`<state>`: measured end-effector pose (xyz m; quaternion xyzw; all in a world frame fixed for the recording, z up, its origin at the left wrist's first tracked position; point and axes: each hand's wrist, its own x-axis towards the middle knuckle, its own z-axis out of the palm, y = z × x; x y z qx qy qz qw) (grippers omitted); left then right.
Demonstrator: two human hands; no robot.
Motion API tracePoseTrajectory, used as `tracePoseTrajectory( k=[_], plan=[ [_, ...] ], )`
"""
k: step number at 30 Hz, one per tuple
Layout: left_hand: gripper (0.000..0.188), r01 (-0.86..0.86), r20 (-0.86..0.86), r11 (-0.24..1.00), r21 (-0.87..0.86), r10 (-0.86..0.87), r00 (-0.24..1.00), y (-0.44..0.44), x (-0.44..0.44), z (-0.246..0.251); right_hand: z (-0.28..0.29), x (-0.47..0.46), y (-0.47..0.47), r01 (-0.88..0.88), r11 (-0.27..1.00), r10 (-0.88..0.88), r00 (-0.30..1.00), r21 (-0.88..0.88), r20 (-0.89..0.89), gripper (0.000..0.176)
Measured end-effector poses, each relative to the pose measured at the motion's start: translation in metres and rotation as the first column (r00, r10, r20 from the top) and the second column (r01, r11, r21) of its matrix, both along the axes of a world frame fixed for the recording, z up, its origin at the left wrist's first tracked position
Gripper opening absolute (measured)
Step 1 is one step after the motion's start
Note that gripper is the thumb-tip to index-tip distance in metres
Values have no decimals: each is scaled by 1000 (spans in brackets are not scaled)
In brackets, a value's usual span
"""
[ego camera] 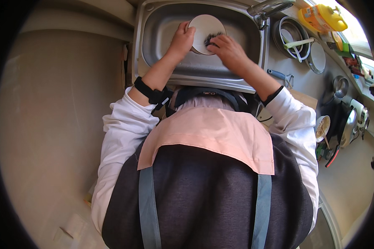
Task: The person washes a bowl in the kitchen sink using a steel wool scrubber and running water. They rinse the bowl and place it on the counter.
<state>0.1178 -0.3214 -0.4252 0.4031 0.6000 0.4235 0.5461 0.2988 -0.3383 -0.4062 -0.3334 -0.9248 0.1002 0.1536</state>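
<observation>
Over the stainless steel sink (162, 37), my left hand (184, 39) grips the rim of a pale round bowl (202, 26), with the thumb on top. The bowl is tilted so that its inside faces up. My right hand (226, 46) has its fingers at the bowl's right side, on a dark scouring pad (212, 38) pressed against the inner surface. Motion blurs the pad and the fingertips slightly.
A metal faucet (263, 15) stands at the sink's back right corner. On the right counter lie nested metal pots (291, 37), a small pan (316, 57) and a blue-handled peeler (279, 74). A yellow jug (322, 18) stands behind them, near the window.
</observation>
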Motion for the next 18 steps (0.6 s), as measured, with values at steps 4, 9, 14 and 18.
tracePoseTrajectory(
  k=[4,9,14,18],
  plan=[
    [38,-58,-189,990,126,81,979,2,6,-9,-4,-22,-17,-10,873,-192,913,-488,-361,45],
    [38,51,-180,988,143,-24,983,7,-7,-10,6,10,5,-57,997,55,998,53,32,29],
    [41,-51,-163,987,149,76,984,9,5,-12,-1,-13,-5,93,976,-87,995,-197,40,36],
    [44,-3,-271,1000,1,3,963,7,8,-10,-10,-23,-10,34,876,-219,917,-482,-333,40]
  ],
)
